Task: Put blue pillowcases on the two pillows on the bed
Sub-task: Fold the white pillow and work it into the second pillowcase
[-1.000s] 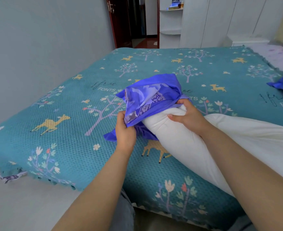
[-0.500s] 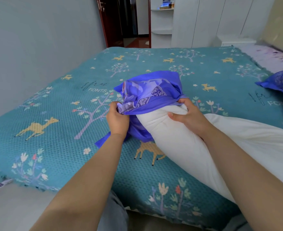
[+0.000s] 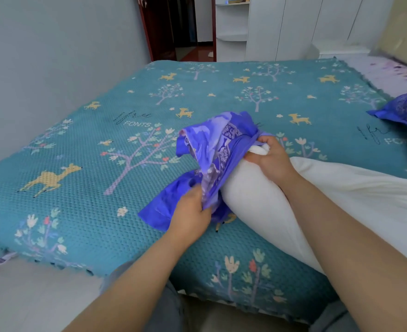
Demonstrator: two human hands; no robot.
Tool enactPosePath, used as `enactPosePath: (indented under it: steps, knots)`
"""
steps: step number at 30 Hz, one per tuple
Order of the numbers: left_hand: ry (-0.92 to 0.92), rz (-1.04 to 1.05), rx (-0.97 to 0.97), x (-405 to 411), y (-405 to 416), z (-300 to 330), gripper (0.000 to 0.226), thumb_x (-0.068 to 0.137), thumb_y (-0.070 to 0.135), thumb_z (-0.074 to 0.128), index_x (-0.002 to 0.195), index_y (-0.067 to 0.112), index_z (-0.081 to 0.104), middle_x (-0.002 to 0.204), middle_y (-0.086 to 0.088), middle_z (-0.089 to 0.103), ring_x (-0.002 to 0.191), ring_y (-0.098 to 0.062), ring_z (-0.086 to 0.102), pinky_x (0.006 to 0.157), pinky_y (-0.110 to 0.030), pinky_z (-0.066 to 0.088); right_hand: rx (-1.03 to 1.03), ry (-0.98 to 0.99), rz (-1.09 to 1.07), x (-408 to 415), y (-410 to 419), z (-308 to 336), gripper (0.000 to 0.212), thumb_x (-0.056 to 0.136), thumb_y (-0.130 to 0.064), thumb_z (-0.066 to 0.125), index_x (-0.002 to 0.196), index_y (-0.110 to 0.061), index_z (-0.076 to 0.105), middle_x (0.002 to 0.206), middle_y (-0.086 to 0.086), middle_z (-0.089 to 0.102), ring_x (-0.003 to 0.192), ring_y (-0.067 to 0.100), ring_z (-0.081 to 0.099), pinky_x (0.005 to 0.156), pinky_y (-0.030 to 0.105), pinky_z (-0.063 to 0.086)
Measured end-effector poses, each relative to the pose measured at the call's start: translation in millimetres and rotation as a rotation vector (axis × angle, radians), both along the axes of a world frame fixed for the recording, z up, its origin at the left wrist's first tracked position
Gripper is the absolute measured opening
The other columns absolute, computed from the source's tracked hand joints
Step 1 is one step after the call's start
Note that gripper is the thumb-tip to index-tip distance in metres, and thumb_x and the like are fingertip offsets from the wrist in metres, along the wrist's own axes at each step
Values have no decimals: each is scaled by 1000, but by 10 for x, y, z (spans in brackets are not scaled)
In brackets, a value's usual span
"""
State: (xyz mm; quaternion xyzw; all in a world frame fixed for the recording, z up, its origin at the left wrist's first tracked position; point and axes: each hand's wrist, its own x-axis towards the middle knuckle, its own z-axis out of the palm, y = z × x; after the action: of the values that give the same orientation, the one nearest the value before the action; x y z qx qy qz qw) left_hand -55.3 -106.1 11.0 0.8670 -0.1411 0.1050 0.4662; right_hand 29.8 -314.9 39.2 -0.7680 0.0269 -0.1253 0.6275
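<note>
Both hands are clamped, we see: left hand (image 3: 190, 218) grips the blue pillowcase (image 3: 218, 149), right hand (image 3: 270, 159) squeezes the white pillow (image 3: 253, 202).

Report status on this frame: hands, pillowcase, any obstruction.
Left hand grips blue pillowcase edge; right hand grips white pillow corner. Case covers only pillow's tip. Second blue-cased pillow lies far right. No obstruction seen.

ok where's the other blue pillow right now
In the head view, the second blue-cased pillow lies at the far right edge on the teal bedspread, beyond the white pillow, near the bed's head.
</note>
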Motion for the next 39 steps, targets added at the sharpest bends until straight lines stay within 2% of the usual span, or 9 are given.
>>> enactPosePath:
  steps: [3,7,11,13,18,24,29,34,39]
  knots:
    - [5,34,-477,164,10,256,28,92,-7,42,96,17,57,88,8,63,77,5,59,74,-17,46,-26,20,-7,-2,11,-24,37,76,-18,77,102,-20,51,90,-10,56,76,3,53,71,18,43]
    - [104,8,-731,338,-146,279,22,87,13,47,99,22,64,96,2,67,90,-13,57,91,-36,47,-42,6,-48,-46,-9,-33,42,75,-12,77,108,-19,52,88,-14,56,77,2,54,69,15,43]
    - [272,-92,-381,-210,-370,-130,18,82,41,51,89,30,64,69,11,63,69,-7,52,76,-37,49,-173,33,-94,-6,35,-68,37,82,-5,62,117,-15,53,98,-4,58,95,18,56,75,19,36]
    - [310,-106,-201,-410,-316,-344,30,85,41,52,108,25,62,97,8,68,90,-3,58,87,-29,46,-259,95,-56,-1,106,-115,36,85,-11,60,119,-19,51,101,-2,58,96,19,56,76,21,36]
    - [-233,291,144,-98,90,-181,27,71,23,56,93,8,59,108,-6,50,98,-27,52,87,-38,47,-352,127,70,-53,302,-57,59,69,-32,71,122,-26,46,110,-4,60,101,16,56,88,30,43]
    - [130,170,-353,14,-311,162,25,72,20,46,95,16,55,83,4,64,78,-19,57,71,-31,45,-671,105,65,-105,300,-172,56,83,-23,61,132,-15,37,128,13,52,115,33,53,95,44,44]
    - [255,20,-203,-343,-361,-83,29,82,30,64,106,35,48,96,11,64,90,-13,61,79,-27,48,-899,157,25,-50,290,-174,54,92,-58,34,126,-21,55,132,14,54,118,28,51,105,37,35]
    - [-289,285,406,-68,10,-52,32,71,20,61,103,17,64,103,-8,57,94,-32,57,83,-38,48,-870,160,86,-176,479,-110,48,94,-30,44,139,-21,29,133,15,47,114,34,52,90,37,40]
    - [111,220,-368,50,-164,293,30,69,18,42,97,12,51,75,8,56,69,-16,54,60,-25,38,-736,114,127,-310,578,-85,69,75,-53,59,132,-22,34,121,4,59,106,28,60,81,38,48]
